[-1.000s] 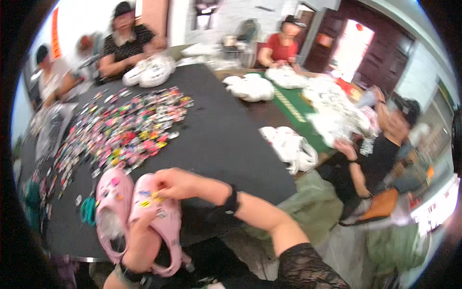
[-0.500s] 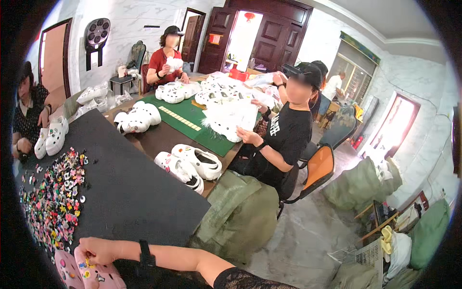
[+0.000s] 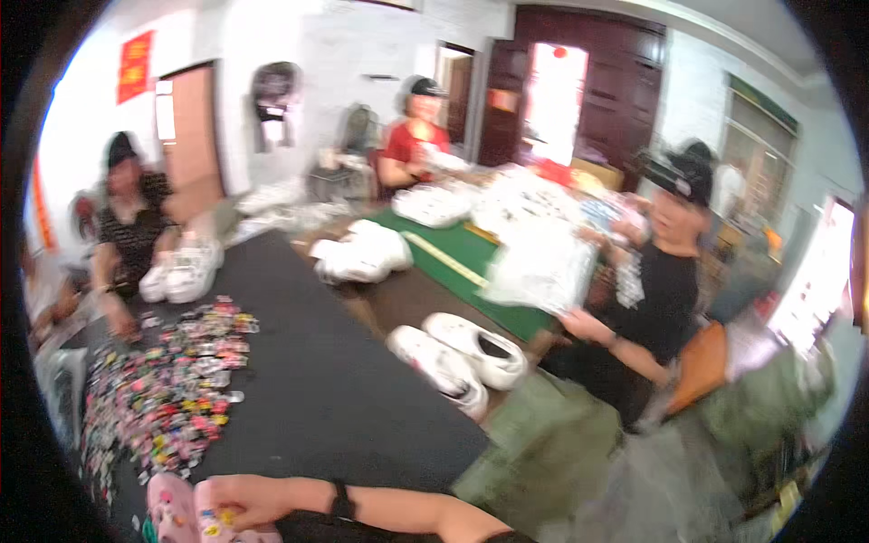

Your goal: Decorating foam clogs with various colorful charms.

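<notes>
Your pink clogs (image 3: 173,512) sit at the near edge of the black tabletop (image 3: 317,380), low and left in view, side by side, toes toward the loose charm pile (image 3: 172,385) just beyond them. Your room to move is the dark stretch right of that pile, running up to the slanting right edge; past it lie a pair of white clogs (image 3: 457,357), a second white bunch of clogs (image 3: 362,252) and the green mat (image 3: 466,276). A green sack (image 3: 543,443) crowds the near right corner. Your right hand (image 3: 240,500) is on the right clog's upper, fingers bent down by a yellow charm; blur hides whether they pinch it, so can't tell. Your left hand is out of view, below the frame. Clog heels are cut off by the lower edge; a teal bit (image 3: 148,529) beside them is mostly cut off too. Charm shapes smear together; the co-worker in black (image 3: 661,299) and the plastic bag (image 3: 543,267) are blurred as well. Versus half a second ago, your view has swung left: the whole pile shows again and the co-worker at left (image 3: 136,222) is fuller in frame, a hand now at the pile's far side. Your right hand is still on the same clog.
</notes>
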Demonstrator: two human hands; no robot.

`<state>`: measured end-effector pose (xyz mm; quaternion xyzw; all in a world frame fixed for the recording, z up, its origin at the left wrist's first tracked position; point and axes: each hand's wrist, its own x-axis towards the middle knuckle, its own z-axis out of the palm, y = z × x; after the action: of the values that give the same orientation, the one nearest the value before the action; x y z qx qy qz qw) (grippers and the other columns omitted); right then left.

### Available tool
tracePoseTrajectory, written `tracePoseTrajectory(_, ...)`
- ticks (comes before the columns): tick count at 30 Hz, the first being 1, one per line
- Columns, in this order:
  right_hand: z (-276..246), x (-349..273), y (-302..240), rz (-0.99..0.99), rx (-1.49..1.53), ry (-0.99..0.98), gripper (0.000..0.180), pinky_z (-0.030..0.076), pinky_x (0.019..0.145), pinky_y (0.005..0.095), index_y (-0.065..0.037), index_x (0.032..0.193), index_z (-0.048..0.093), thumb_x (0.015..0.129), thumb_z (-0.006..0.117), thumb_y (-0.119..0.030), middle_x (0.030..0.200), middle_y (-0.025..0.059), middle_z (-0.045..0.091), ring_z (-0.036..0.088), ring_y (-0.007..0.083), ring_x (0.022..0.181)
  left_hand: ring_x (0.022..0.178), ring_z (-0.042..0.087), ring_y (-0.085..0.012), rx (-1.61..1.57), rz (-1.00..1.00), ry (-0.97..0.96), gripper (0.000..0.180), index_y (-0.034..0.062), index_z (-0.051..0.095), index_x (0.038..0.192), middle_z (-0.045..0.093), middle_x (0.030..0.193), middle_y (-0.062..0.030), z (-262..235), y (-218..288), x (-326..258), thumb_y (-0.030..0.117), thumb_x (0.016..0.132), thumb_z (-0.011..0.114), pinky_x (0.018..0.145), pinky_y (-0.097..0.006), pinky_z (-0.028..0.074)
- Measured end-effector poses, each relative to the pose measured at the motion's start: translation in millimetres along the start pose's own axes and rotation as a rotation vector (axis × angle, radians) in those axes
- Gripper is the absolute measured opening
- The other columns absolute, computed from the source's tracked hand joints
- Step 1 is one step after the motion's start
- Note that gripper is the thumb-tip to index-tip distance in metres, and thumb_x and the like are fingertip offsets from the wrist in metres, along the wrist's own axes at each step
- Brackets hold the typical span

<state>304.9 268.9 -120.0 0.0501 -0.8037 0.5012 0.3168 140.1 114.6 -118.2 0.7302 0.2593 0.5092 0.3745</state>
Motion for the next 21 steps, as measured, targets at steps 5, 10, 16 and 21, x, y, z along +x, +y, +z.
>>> tracePoseTrajectory(5,-0.4,0.1,-15.0,0.382,0.077,-0.103,0.025,0.044,0.068,0.0283,-0.003,0.094,0.052,0.079,0.069,-0.015,0.081,0.0076,0.056,0.055,0.0152,0.075,0.111,0.049,-0.0178,0.007,-0.132,0.348,0.028,0.0001,0.056,0.116,0.057,0.114,-0.007,5.0,0.4,-11.8,0.015,0.092,0.053,0.097,-0.033,0.037)
tracePoseTrajectory(10,-0.1,-6.8,13.1,0.474,0.312,0.1,0.024,0.045,0.075,0.0235,-0.003,0.105,0.059,0.084,0.066,-0.011,0.087,-0.0001,0.061,0.055,0.006,0.082,0.113,0.049,-0.0182,-0.142,-0.255,0.496,0.029,-0.0013,0.054,0.118,0.056,0.117,-0.0079,-0.4,-4.0,9.8,0.014,0.093,0.051,0.099,-0.033,0.036)
tracePoseTrajectory(16,-8.2,-13.0,26.1,0.413,0.352,0.113,0.02,0.046,0.077,0.0235,-0.002,0.102,0.061,0.086,0.065,-0.013,0.088,-0.0004,0.062,0.055,0.0058,0.084,0.115,0.048,-0.0186,-0.385,-0.512,0.598,0.03,-0.0029,0.052,0.12,0.054,0.121,-0.0091,14.1,8.4,27.2,0.013,0.095,0.049,0.101,-0.032,0.035)
tracePoseTrajectory(21,-5.8,-6.6,13.6,0.444,0.281,0.16,0.02,0.046,0.074,0.0221,-0.001,0.101,0.063,0.085,0.065,-0.013,0.086,-0.0005,0.063,0.056,0.0055,0.08,0.117,0.048,-0.0189,-0.616,-0.718,0.839,0.031,-0.0042,0.051,0.122,0.053,0.123,-0.01,56.1,42.1,-6.5,0.013,0.096,0.046,0.103,-0.032,0.035)
